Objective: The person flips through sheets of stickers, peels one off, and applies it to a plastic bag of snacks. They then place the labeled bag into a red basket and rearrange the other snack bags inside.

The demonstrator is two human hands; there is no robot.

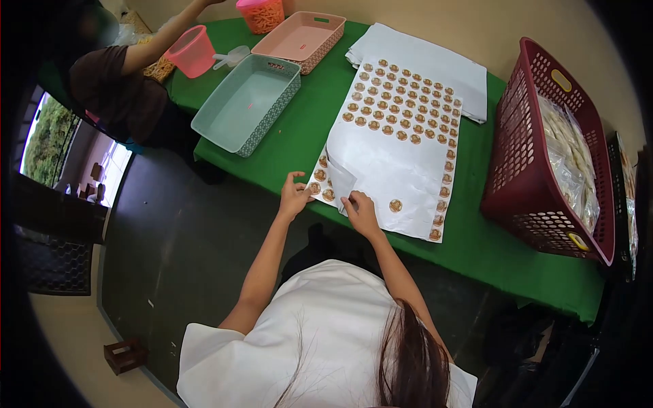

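A large white sticker sheet (401,170) with rows of round brown-and-gold labels lies across the table in front of me. Its middle is blank white, and near the front left a flap of white paper is folded up. My right hand (360,212) pinches that flap at the sheet's front edge. At the front left corner, next to several round stickers (320,175), my left hand (296,198) touches the sheet's edge with thumb and fingers apart. One lone round sticker (395,205) sits on the blank part, right of my right hand.
A green-covered table (272,166) holds a grey-green tray (238,109), a pink tray (299,37), a pink cup (192,53), a clear scoop (232,57) and a tub of orange snacks (262,15). A maroon basket (510,136) with packed bags stands right. Another person (115,88) works at left.
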